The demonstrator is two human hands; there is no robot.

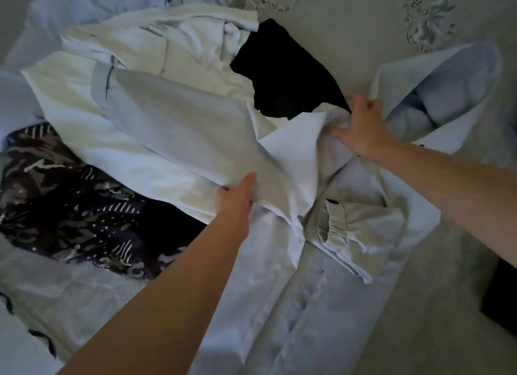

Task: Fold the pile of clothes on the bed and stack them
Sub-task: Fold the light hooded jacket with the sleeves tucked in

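Nearest the camera lies a pale blue button-front shirt (293, 304), spread flat on the bed (349, 38) with its placket running toward the near edge. A beige garment with an elastic cuff (361, 229) rests on the shirt's upper part.

The left hand (237, 198) pinches a fold of a white garment (288, 164), thumb on top and fingers underneath. The right hand (361, 125) has its fingers curled into the same white cloth further right, at the point where it meets the shirt's collar area.

Position of the work: the unfolded pile (156, 100) occupies the left and far part of the bed. It includes cream and light grey pieces, a black garment (282, 83) at the far centre, and a dark patterned piece (70, 206) at the left. No folded stack is visible.

Procedure for the step in hand, as judged from this view:
1. Lift the white garment clear of the pile with both hands.
2. Keep the two grips well apart so the cloth hangs open.
3. Avoid dragging the beige garment or the shirt along with it.

Containers: none is identifiable. A pale blue hood-like pocket of cloth (436, 94) at the right appears to hold bunched fabric, though dim light prevents certainty.
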